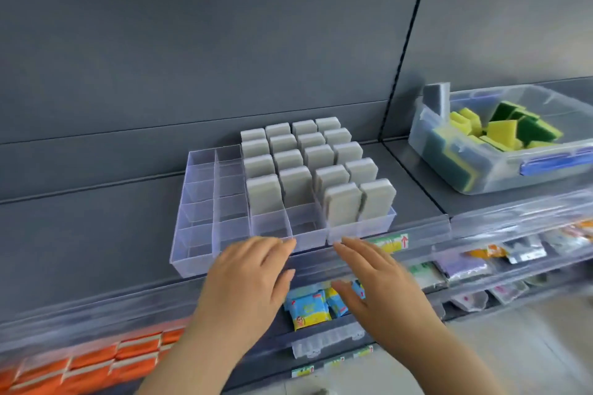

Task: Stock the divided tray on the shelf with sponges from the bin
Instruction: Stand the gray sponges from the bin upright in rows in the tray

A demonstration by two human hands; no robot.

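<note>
Grey shelf (96,234): divided tray (192,261) just beyond left hand (247,282), right hand (382,292); fingers (280,247) straight, empty.

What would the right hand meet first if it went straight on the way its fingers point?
Probably the clear front wall of the divided tray, just below the front-row grey sponge. The right hand looks almost at that wall, though depth is unclear.

Blue-and-yellow plastic packets (309,308) lie between the left grip (250,279) and right grip (382,285); flat orange packets (96,359) lie in rows lower left of them; a red-arrowed paper label (393,242) sits just beyond the right grip.
</note>
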